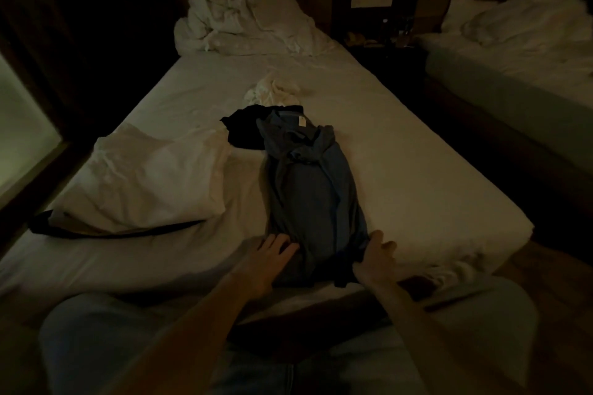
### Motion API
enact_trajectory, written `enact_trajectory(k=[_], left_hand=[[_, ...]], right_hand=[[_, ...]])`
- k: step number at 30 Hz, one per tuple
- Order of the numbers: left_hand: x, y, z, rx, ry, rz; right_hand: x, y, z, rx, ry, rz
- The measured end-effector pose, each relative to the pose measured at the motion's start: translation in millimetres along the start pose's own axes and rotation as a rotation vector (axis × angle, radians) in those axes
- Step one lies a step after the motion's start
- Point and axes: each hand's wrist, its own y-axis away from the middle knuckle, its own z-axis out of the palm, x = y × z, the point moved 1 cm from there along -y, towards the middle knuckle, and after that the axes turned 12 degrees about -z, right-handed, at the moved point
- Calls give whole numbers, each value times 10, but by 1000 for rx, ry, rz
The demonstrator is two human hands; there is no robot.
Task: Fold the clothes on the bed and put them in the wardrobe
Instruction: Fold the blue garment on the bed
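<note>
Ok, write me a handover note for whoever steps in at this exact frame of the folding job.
Left hand: fingers spread flat on the near left edge of the blue-grey cotton shirt.
Right hand: holds that shirt's near right corner.
The shirt lies lengthwise on the white-sheeted bed, sides folded in.
Left: final fold; then the crumpled black garment and cream cloth beyond it. Wardrobe not in view.

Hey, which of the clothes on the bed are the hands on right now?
The blue-grey garment, folded lengthwise nearest the person. The black garment and the small cream one lie beyond it, untouched.
</note>
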Motion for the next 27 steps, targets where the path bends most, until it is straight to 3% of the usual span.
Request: enact_trajectory(k=[4,6,10,13,16,19,23,27], left_hand=[[-53,-51,9,85,-74,76],[-96,-58,-26,153,12,120],[-133,-74,-163,91,307,88],[-89,-69,-296,84,588,-54],[-191,-91,-369,112,1026,-302],[-321,-120,-541,216,1308,-462],[-381,-171,-939,354,1521,-456],[-586,-436,-1137,366,1635,-494]], right_hand=[[60,19,-63,81,-247,-53],[41,24,-168,160,-348,-122],[-71,-34,-328,205,-351,-247],[-191,-66,-442,183,-632,-211],[-322,-56,-613,141,-830,-178],[-403,-48,-732,165,-595,-320],[-523,-183,-805,221,-288,-439],[-796,-581,-918,389,-259,-516]])
